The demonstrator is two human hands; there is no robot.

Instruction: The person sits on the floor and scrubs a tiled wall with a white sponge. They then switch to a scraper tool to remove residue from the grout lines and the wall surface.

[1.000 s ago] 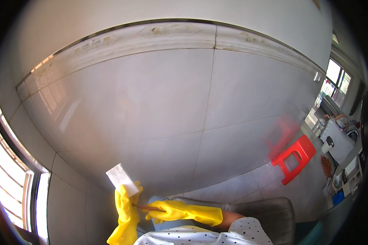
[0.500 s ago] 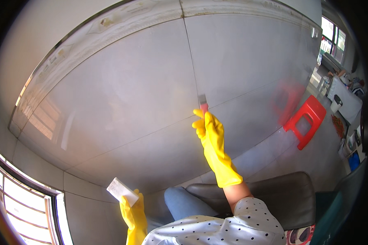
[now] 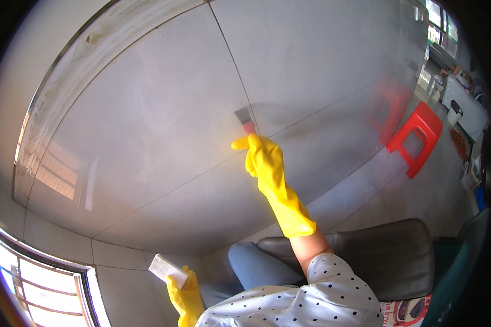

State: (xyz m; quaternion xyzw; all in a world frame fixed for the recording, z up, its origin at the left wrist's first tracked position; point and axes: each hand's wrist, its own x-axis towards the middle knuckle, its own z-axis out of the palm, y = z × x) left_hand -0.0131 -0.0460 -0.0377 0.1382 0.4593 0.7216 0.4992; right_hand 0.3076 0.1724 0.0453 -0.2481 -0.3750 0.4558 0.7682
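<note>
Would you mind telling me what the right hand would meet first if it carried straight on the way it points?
Probably the grey tiled wall: the right hand points its scraper at it, blade apparently at the surface.

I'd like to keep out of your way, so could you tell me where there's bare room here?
Bare tiled wall lies left of the scraper in the right hand. Bare floor lies between that arm and the red stool. Far right, beyond the stool, is cluttered.
</note>
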